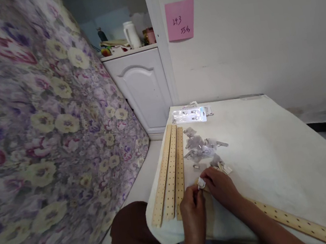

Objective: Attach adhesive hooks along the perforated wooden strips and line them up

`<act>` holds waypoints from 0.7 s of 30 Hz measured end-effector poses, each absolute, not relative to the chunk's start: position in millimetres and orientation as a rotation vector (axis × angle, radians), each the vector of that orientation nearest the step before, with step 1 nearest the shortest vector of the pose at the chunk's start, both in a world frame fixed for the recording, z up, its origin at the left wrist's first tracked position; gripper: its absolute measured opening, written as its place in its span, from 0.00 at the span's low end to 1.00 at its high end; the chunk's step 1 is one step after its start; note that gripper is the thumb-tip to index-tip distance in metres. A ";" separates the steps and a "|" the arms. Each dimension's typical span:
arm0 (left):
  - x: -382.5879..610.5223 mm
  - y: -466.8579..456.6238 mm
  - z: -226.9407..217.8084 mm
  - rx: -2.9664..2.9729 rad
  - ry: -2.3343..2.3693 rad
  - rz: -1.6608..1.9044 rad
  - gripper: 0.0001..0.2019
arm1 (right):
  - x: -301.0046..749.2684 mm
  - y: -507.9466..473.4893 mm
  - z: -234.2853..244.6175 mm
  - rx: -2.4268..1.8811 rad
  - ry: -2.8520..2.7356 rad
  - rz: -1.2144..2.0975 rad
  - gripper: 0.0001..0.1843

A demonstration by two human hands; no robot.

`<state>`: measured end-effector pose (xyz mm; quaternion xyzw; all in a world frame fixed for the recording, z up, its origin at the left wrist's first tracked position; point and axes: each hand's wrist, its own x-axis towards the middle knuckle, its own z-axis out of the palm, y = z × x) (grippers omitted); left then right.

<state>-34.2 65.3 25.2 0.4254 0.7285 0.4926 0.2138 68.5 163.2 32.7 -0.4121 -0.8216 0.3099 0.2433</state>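
Close together over the near part of the table, my left hand [192,208] and my right hand [220,184] are both closed, fingertips pinching one small white and shiny metal piece [201,183]. Its exact kind is too small to make out. Beneath my right forearm lies a wooden strip with rows of holes [285,216], running to the lower right; its far end is by my fingers. Just beyond my hands are small clear plastic bags with metal parts [195,143] and a few pale scraps [224,168]. Three more perforated wooden strips [171,177] lie side by side on the left.
The table [266,144] has a pale cover. At its far edge lies a clear blister pack [189,115] with metal pieces. A flowered curtain [46,134] hangs on the left. Behind stands a white cabinet [144,88] bearing a white jug [131,34]. A pink note [180,20] is on the wall.
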 end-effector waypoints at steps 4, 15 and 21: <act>-34.9 65.4 22.6 1.200 2.030 1.335 0.08 | 69.1 162.6 30.9 -1.133 -2.259 0.824 0.08; -34.9 64.2 23.4 1.229 2.033 1.301 0.08 | 71.9 156.9 34.3 -1.110 -2.267 0.836 0.09; -34.8 64.8 22.5 1.261 2.047 1.271 0.08 | 71.9 157.6 28.7 -1.097 -2.231 0.816 0.09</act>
